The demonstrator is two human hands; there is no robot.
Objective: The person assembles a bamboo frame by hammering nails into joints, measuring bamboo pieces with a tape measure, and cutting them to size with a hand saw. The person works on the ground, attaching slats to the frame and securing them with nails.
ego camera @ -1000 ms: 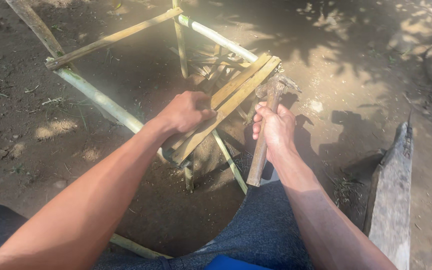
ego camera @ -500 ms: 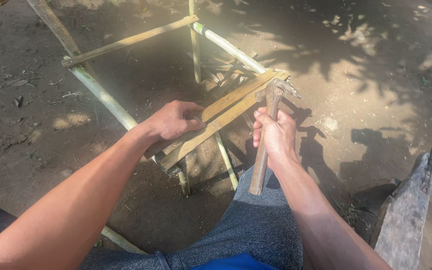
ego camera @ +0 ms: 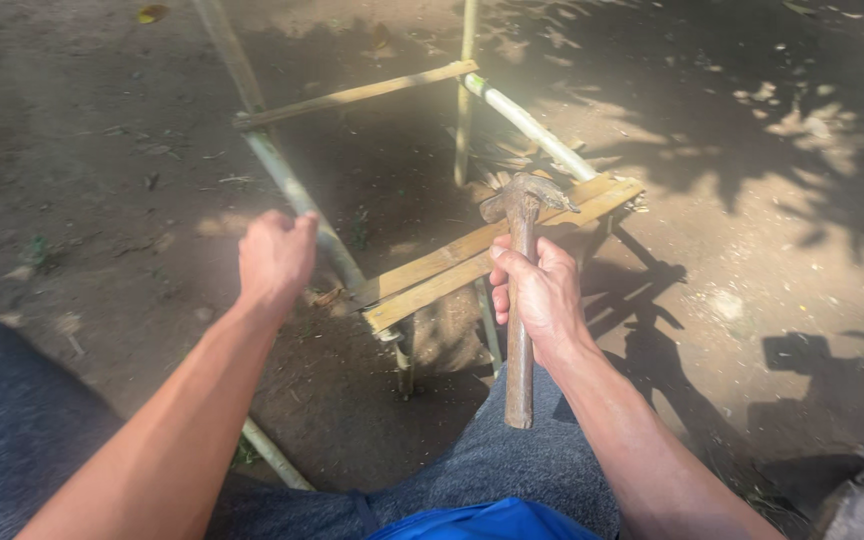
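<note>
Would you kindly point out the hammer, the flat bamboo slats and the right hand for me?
hammer (ego camera: 520, 330): head view, on the wooden handle below the fist.
flat bamboo slats (ego camera: 432, 275): head view, on the slats' lower-left stretch.
right hand (ego camera: 542, 295): head view, on the back of the hand gripping the handle.
</note>
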